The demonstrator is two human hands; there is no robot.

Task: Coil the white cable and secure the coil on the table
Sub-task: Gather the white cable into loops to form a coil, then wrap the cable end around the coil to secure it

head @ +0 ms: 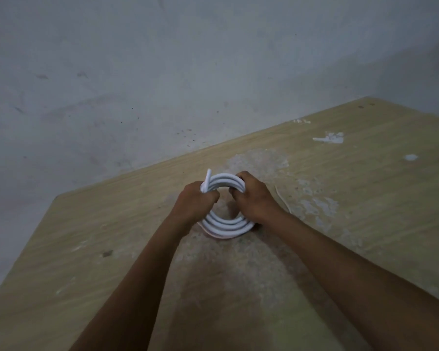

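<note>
The white cable (226, 225) is wound into a round coil of several loops at the middle of the wooden table (365, 198). My left hand (194, 201) grips the coil's left side, and a short free cable end (207, 179) sticks up beside its fingers. My right hand (254, 196) grips the coil's right side, fingers curled through the middle. The near arc of the coil lies low by the tabletop, with a pinkish edge under it. The sides of the coil are hidden by my hands.
The table has worn, pale patches and white paint splashes (330, 138) at the back right. A thin pale strand (283, 201) lies right of my right hand. A grey wall (162, 84) runs along the table's far edge. The table's left corner (57, 197) is near.
</note>
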